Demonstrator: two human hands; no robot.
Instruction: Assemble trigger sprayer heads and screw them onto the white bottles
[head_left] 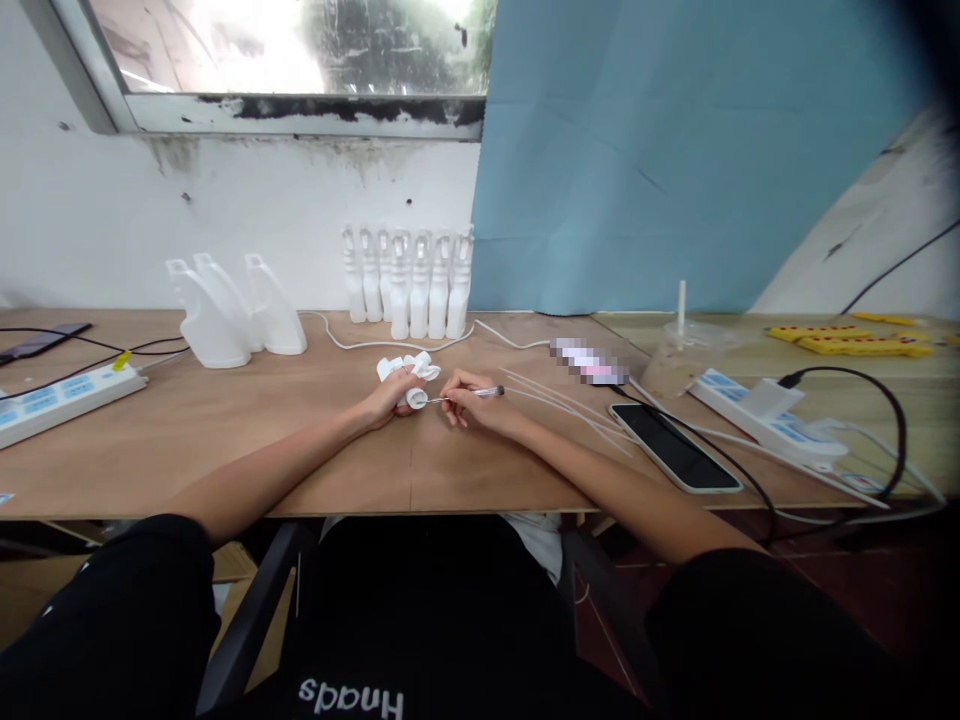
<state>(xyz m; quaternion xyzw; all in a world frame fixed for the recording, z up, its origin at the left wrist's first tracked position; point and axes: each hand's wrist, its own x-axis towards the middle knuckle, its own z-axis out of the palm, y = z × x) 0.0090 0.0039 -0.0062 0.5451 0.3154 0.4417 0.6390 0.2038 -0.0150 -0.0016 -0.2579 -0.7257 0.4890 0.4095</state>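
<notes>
Three white jugs (214, 335) stood toward the back edge of the table (465, 475), left of its middle; seven slimmer white bottles (420, 295) could be counted farther right along that edge. There were two power strips (45, 410), two dark-screened phones (679, 450), one of them by the front edge, one cup (671, 370), one straw (682, 305) and one slender tool (491, 391). At least three thin rods (559, 400) lay there. The bunched white parts (424, 364) were too jumbled to count.

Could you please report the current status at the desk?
Left hand gripping white plastic part. Right hand holding thin tool, tip at part's opening. White tubes lying by right hand.
</notes>
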